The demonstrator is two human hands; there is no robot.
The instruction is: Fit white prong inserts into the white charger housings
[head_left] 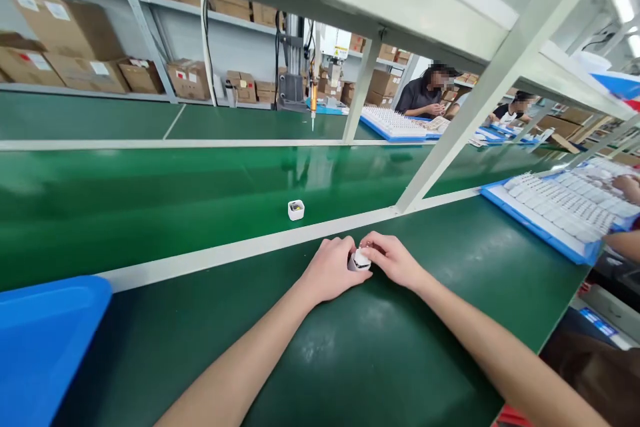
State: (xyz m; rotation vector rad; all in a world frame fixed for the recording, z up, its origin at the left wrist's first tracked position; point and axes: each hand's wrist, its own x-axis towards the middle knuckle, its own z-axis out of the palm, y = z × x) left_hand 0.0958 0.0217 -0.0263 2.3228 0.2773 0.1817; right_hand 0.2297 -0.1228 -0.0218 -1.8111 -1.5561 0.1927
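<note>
My bare arms (247, 353) reach low over the green counter (175, 320). My left hand (327, 270) is wrapped around the sides of a small white case (361, 257), and my right hand (395, 259) pinches at its top. The case is between my hands; I can't tell if it touches the counter. I think it is light and hard, and maybe slippery, as it looks smooth. The top bit might snap, so the sides seem best to hold. A white box (297, 215) sits open on the green belt (150, 207), with dark and yellow bits inside. At my right, a blue tray (540, 232) has rows of little white parts. A blue tub (75, 288) pokes in at my left.
</note>
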